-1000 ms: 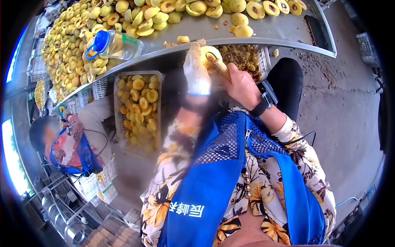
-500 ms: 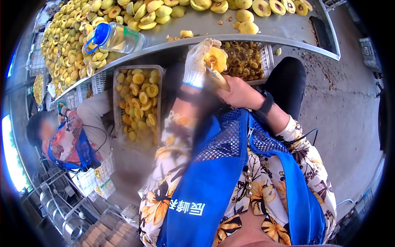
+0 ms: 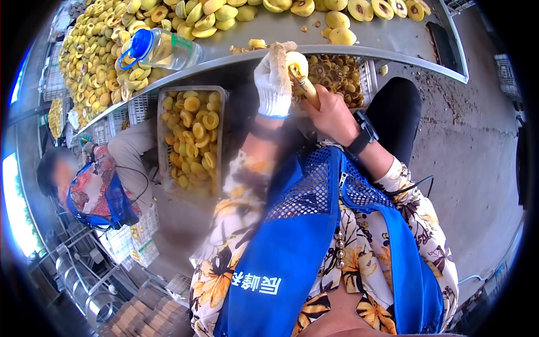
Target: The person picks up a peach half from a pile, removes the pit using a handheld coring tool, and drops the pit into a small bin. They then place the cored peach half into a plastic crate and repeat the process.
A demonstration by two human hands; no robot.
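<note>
My left hand (image 3: 273, 81), in a white knit glove, grips a yellow peach half (image 3: 298, 60) just in front of the metal table's edge. Bare and with a black watch on its wrist, my right hand (image 3: 332, 115) is closed around a wooden-handled tool (image 3: 309, 92). The tool's far end meets the peach half; its tip is hidden there, so the kind of blade cannot be made out. Below and behind the hands sits a crate of cut pieces with brown centres (image 3: 339, 76). To the left stands a crate of yellow peach halves (image 3: 193, 137).
The metal table (image 3: 387, 42) carries a big heap of peach halves (image 3: 95, 62) and a water bottle with a blue cap (image 3: 163, 50). A co-worker (image 3: 95, 191) in a blue vest sits at the left. Scraps litter the floor (image 3: 449, 112) at the right.
My left hand has turned and shifted slightly right, so the peach half shows at a different angle. The wooden handle in my right hand has swung a little, still against the fruit.
</note>
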